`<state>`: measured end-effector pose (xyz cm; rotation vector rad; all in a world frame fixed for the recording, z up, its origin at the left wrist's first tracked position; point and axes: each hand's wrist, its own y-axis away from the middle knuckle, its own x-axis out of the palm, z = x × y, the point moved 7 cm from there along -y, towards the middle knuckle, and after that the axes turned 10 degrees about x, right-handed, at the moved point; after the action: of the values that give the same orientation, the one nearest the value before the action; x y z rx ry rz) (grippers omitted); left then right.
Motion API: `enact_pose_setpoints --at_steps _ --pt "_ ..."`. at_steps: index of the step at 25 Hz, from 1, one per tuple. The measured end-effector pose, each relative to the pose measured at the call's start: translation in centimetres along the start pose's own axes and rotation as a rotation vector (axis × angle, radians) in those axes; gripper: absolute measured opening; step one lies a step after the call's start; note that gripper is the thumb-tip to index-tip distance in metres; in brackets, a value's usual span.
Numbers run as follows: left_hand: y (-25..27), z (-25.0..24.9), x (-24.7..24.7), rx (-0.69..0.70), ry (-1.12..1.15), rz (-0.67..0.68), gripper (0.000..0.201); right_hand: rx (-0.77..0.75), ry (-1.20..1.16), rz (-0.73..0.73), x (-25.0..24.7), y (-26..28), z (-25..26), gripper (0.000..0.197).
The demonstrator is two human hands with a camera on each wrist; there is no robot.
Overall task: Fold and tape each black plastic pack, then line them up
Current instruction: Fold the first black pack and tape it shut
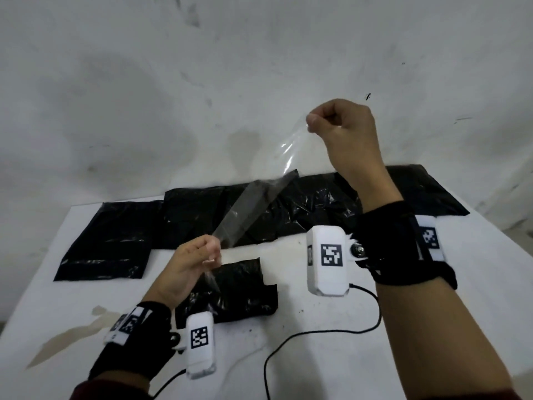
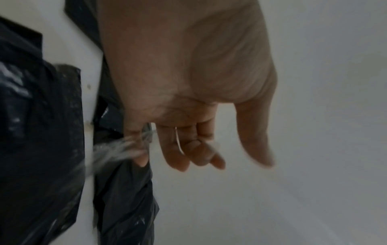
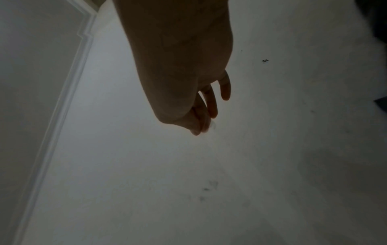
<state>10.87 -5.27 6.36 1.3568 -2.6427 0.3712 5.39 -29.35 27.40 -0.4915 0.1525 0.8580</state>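
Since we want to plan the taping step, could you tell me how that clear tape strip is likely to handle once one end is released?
The clear tape strip looks thin and floppy: it twists between the left hand and right hand, so it would probably droop. Glossy wrinkles suggest it may curl and cling to itself or to the folded black pack below.

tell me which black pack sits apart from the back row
The small folded pack, nearest the person under the left hand; the other packs lie along the table's far edge.

The right forearm point(image 1: 409, 255) hides part of the black packs' row point(image 1: 259, 209) toward two o'clock. In the left wrist view, the tape point(image 2: 108, 152) is blurred.
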Motion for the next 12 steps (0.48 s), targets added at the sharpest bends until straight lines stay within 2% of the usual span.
enact_pose_setpoints --at_steps 3,7,8,10,12 --pt "1.9 0.1 -2.5 -0.095 0.012 -0.041 0.049 0.149 -0.040 0.003 0.3 1.5 -3.7 0.014" --pt "5.6 0.8 -5.8 -0.265 -0.033 -0.145 0.058 0.390 -0.160 0.015 2.0 5.1 -9.8 0.023" --pt "6.5 0.9 -6.3 -0.301 -0.047 -0.153 0.055 0.472 -0.214 0.023 2.6 6.3 -11.3 0.023" --pt "8.0 1.4 -7.1 -0.356 -0.057 -0.174 0.030 0.631 -0.298 0.050 4.0 9.0 -14.3 0.023" --pt "9.2 2.0 -8.2 -0.385 -0.071 -0.215 0.016 0.769 -0.348 0.082 5.4 11.6 -16.9 0.023"
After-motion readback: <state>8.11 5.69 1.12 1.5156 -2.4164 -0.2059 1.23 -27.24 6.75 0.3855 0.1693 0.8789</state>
